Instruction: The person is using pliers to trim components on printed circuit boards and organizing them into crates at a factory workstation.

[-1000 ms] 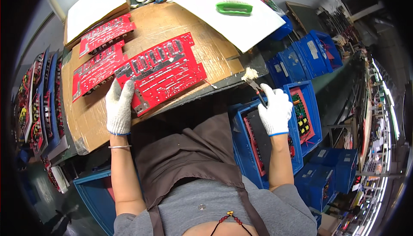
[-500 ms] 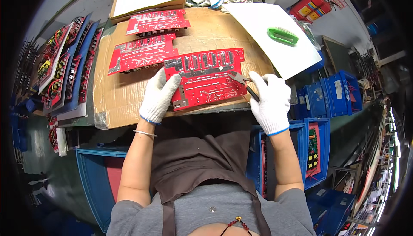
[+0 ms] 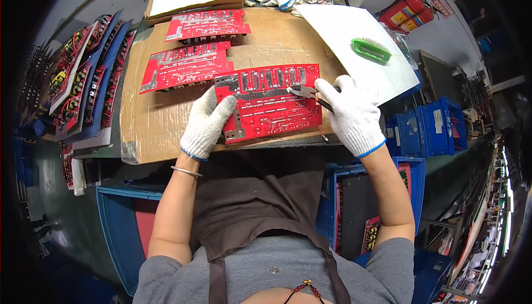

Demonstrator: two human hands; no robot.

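A red circuit board [image 3: 277,116] is tilted up, solder side showing, at the near edge of the cardboard-covered table. My left hand [image 3: 204,124], in a white knit glove, grips the board's left edge with the thumb over its face. In my gloved right hand [image 3: 354,116] is a pair of cutting pliers [image 3: 303,91], their dark handles partly hidden by the fingers. The plier jaws meet the upper middle of the board, beside a row of silvery solder pads. Two more red boards, a middle one [image 3: 188,67] and a far one [image 3: 208,25], lie component side down behind the left hand.
Cardboard [image 3: 266,43] covers the table. A green-handled brush [image 3: 371,50] rests on a white sheet [image 3: 343,24] at right. Boards and blue dividers [image 3: 94,82] stand at left. Blue bins [image 3: 438,126] sit at right, another blue bin [image 3: 119,232] below left. A fire extinguisher [image 3: 407,13] stands behind.
The plier jaws have shifted up and left across the board, and the pliers lie flatter. My right wrist and elbow have swung outward. The left hand keeps its hold.
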